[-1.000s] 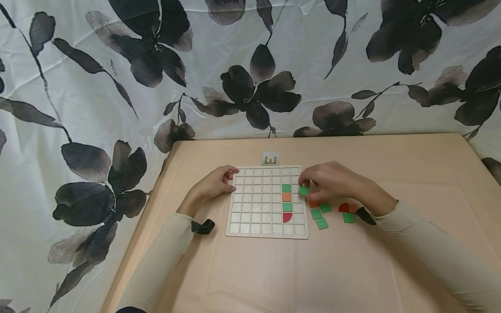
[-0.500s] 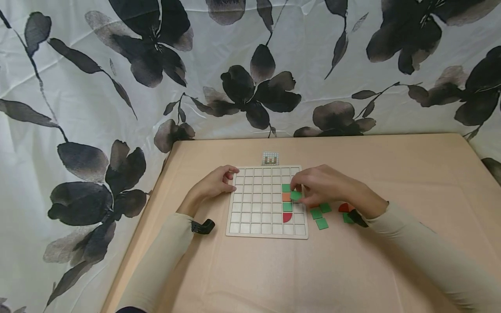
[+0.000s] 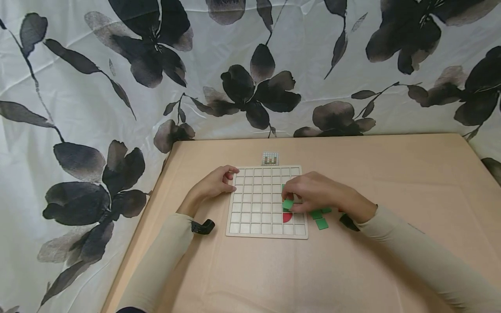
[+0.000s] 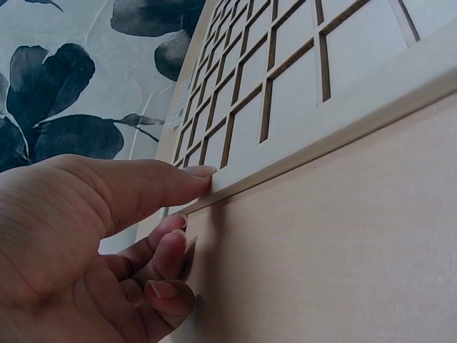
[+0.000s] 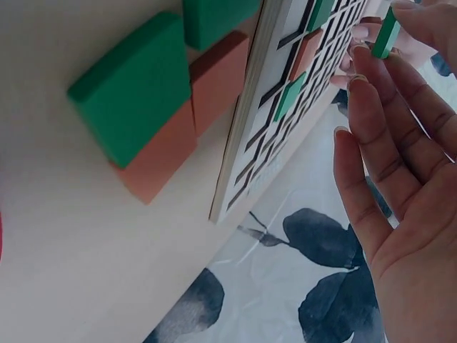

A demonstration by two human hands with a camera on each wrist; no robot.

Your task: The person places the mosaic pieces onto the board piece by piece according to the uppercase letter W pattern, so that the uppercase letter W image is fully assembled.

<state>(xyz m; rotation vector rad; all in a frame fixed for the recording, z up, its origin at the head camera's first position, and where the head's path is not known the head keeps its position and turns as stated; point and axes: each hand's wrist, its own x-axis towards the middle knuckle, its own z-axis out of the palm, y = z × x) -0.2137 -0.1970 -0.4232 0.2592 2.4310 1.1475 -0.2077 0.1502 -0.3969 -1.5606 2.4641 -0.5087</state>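
A white grid board [image 3: 254, 208] lies on the table. My left hand [image 3: 214, 181] holds its left edge near the far corner; in the left wrist view the thumb [image 4: 168, 182] rests on the rim, the other fingers curled beside the edge. Over the board's right part, my right hand [image 3: 313, 191] pinches a green square tile [image 3: 287, 204] between thumb and fingertips. In the right wrist view that tile stands on edge in the pinch, above the board. Just below it a red rounded tile [image 3: 287, 217] sits in a cell. Green and orange tiles farther up that column are mostly hidden by the hand.
Loose green tiles [image 3: 322, 223] lie right of the board, partly under the right forearm. The right wrist view shows orange tiles [image 5: 220, 80] among them. A small patterned card [image 3: 270, 158] lies beyond the board. A floral cloth [image 3: 235, 52] hangs behind the table.
The right hand has carried the green tile leftward and nearer from the board's right edge, to above the column just over the red tile. The left hand has stayed in place.
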